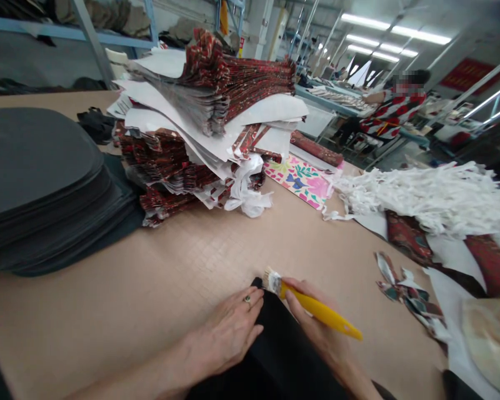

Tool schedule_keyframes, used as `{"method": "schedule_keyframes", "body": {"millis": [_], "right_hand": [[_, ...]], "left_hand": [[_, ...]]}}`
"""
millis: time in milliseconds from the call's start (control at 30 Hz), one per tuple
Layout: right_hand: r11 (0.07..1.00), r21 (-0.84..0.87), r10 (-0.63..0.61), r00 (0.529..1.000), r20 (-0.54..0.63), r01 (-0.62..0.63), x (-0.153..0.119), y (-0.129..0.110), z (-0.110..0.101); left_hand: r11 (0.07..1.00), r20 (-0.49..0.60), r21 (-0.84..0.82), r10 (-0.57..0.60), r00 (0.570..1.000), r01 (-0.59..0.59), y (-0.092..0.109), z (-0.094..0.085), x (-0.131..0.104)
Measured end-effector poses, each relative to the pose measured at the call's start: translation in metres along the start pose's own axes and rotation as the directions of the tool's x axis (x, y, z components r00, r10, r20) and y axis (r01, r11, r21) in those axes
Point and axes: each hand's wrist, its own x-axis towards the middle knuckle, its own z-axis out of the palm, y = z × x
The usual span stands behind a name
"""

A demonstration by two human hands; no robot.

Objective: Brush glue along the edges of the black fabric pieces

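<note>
My right hand (312, 311) grips a paintbrush (327, 315) by its yellow handle. White stuff coats the ferrule and pale bristles, which point left and touch or nearly touch the far tip of a black piece of fabric (279, 339). Flat on that fabric's left edge lies my left hand (233, 328), fingers stretched out and a ring on one of them. The black piece runs from between my hands down to the bottom edge of the view, where its near end is cut off.
Black rounded sheets (37, 161) are stacked at left. Behind stand bundles of red patterned fabric (250, 78) with white paper. White strips (420, 191) heap at right, near fabric scraps (412, 294) on the brown table (150, 283). A person (395, 111) sits at a far table.
</note>
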Motion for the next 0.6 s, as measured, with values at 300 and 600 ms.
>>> {"method": "schedule_keyframes", "body": {"millis": [300, 600], "right_hand": [[0.990, -0.054, 0.133, 0.991, -0.007, -0.134, -0.010, -0.015, -0.035], [0.956, 0.080, 0.290, 0.952, -0.103, -0.282, -0.013, -0.014, -0.050]], "left_hand": [[0.998, 0.023, 0.047, 0.051, 0.998, -0.052, -0.003, 0.004, 0.009], [0.998, 0.014, 0.022, 0.055, 0.998, -0.055, -0.007, 0.013, 0.009]]}}
